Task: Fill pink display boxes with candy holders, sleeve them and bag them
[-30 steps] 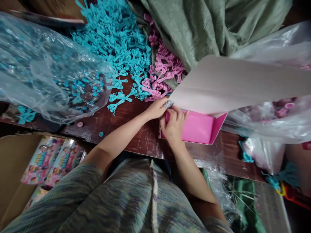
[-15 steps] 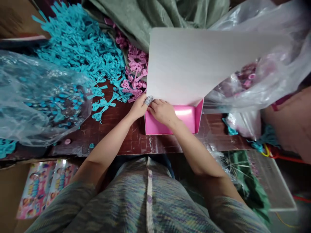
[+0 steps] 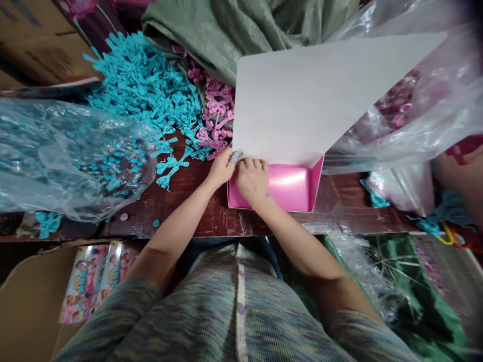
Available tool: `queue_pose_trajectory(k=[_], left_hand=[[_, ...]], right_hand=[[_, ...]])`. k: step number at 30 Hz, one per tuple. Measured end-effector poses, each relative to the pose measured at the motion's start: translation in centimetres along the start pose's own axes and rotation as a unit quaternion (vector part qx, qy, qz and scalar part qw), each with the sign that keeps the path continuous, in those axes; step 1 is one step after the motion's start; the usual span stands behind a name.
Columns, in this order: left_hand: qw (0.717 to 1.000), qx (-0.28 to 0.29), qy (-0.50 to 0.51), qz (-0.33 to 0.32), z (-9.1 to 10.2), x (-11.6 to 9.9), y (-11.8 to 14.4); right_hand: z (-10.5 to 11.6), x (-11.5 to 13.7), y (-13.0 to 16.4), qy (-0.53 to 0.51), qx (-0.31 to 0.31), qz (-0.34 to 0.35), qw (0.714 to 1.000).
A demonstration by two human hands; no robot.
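A cardboard box (image 3: 289, 188), pink inside with a tall white lid (image 3: 287, 100) standing up at the back, sits at the table's near edge. My left hand (image 3: 222, 168) grips the box's left wall near the back corner; one digit has a silvery wrap, and its other fingertips are hidden. Inside that same corner, my right hand (image 3: 252, 180) is closed, its bent fingers pressed together against the side wall and the foot of the lid. To the left of the lid lie pink plastic toy pieces (image 3: 219, 103), beside a heap of turquoise ones (image 3: 151, 85).
A clear bag of small blue-capped pieces (image 3: 116, 161) lies left; another clear bag with pink pieces (image 3: 400, 108) lies right. Grey-green cloth (image 3: 241, 30) covers the back. Below the table's edge are a carton (image 3: 26, 291) with printed boxes (image 3: 83, 281) and a green sack (image 3: 426, 296).
My right hand has turned more upright and its knuckles now stand up in the corner. My left hand stays at the box's left wall. The view has shifted slightly left.
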State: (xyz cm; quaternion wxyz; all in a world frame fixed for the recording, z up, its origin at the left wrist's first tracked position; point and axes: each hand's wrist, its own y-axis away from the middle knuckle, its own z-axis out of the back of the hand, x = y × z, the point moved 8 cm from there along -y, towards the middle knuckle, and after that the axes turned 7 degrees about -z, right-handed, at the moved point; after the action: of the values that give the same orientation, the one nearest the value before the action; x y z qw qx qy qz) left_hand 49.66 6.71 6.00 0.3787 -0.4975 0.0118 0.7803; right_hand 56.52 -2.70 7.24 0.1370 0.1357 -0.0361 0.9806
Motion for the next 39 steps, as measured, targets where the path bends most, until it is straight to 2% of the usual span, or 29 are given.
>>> queue_pose_trajectory(k=[4,8,13,18,23,28,35,39], left_hand=[[1.0,-0.017,-0.002,0.018,0.4,0.3,0.2],[1.0,-0.011,0.004,0.023,0.3,0.0,0.0],[0.999,-0.001,-0.019,0.026,0.1,-0.2,0.5],[0.999,0.017,-0.038,0.012,0.0,-0.3,0.9],[0.998,0.031,-0.046,0.009,-0.4,-0.8,0.9],[0.997,0.057,-0.047,0.011,-1.3,-1.4,1.1],[0.998,0.057,-0.006,0.003,-1.5,-1.7,0.7],[0.998,0.056,-0.019,0.012,-1.7,-2.0,0.9]], right_hand=[[0.0,-0.3,2.2,-0.07,-0.055,0.051,0.995],[-0.7,-1.4,2.4,-0.085,-0.059,0.008,0.995],[-0.9,-0.4,2.3,-0.077,-0.063,-0.021,0.995],[-0.8,0.2,3.1,-0.087,-0.071,-0.024,0.993],[-0.6,-0.6,3.5,-0.089,-0.077,-0.035,0.992],[-0.2,-1.4,4.0,-0.08,-0.11,-0.054,0.989],[0.4,-2.1,3.3,-0.015,-0.045,0.022,0.999],[0.7,-1.9,2.2,0.006,-0.01,0.024,1.0]])
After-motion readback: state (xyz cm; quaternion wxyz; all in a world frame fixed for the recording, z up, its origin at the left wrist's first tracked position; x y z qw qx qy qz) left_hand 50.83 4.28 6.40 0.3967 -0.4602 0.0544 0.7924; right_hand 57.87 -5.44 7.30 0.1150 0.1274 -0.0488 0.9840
